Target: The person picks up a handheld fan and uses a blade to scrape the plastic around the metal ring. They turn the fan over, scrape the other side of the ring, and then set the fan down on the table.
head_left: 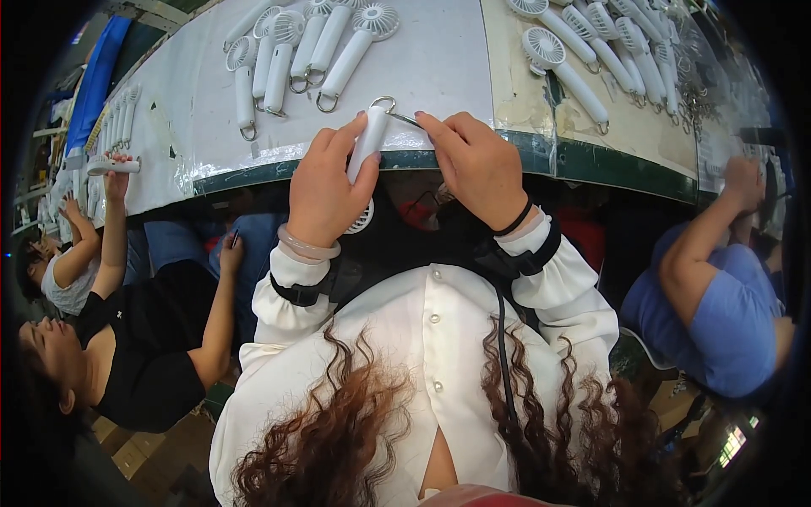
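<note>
The white handheld fan (368, 142) is grasped by the left grip (325, 182) and is held at the near edge of the tabletop (431, 68). Its long axis is directed away from the person's body, with a slight lean to the right. The metal ring (384, 98) is located at the far end, beyond the left grip; the slotted fan head (361, 218) is pointed back toward the body, below that grip. A thin metal tool (407, 120) is pinched by the right grip (477, 169), its tip directed leftward at the ring.
</note>
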`<action>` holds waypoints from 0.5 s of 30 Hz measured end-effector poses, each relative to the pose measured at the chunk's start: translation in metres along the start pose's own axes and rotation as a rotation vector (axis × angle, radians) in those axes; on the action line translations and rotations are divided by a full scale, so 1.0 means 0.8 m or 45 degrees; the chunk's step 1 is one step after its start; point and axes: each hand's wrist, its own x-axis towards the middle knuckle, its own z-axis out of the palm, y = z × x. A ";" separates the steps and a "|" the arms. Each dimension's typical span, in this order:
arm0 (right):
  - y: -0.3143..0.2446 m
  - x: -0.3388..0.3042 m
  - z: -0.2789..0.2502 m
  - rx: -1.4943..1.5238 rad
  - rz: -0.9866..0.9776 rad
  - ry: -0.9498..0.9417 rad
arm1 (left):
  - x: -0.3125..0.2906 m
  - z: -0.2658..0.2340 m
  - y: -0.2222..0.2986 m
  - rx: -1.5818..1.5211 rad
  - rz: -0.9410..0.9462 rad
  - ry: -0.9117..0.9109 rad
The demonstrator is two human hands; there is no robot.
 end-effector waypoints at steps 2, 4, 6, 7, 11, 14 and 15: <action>0.001 0.000 0.000 -0.002 -0.005 -0.004 | 0.000 0.000 0.000 0.006 0.001 0.000; 0.000 -0.001 0.000 -0.001 -0.006 -0.011 | 0.000 0.000 0.000 0.017 0.005 0.001; 0.000 -0.002 0.001 0.001 -0.010 -0.023 | 0.000 0.000 0.000 0.021 0.012 0.004; 0.000 -0.002 0.000 0.001 -0.009 -0.024 | 0.000 0.000 0.000 0.026 0.020 0.008; 0.001 -0.003 0.001 -0.077 -0.063 -0.009 | -0.001 0.001 0.000 0.038 0.027 0.011; 0.001 -0.005 0.002 -0.074 -0.060 -0.016 | -0.001 0.001 0.001 0.046 0.031 0.013; 0.001 -0.006 0.002 -0.074 -0.060 -0.017 | -0.001 0.001 0.001 0.051 0.036 0.015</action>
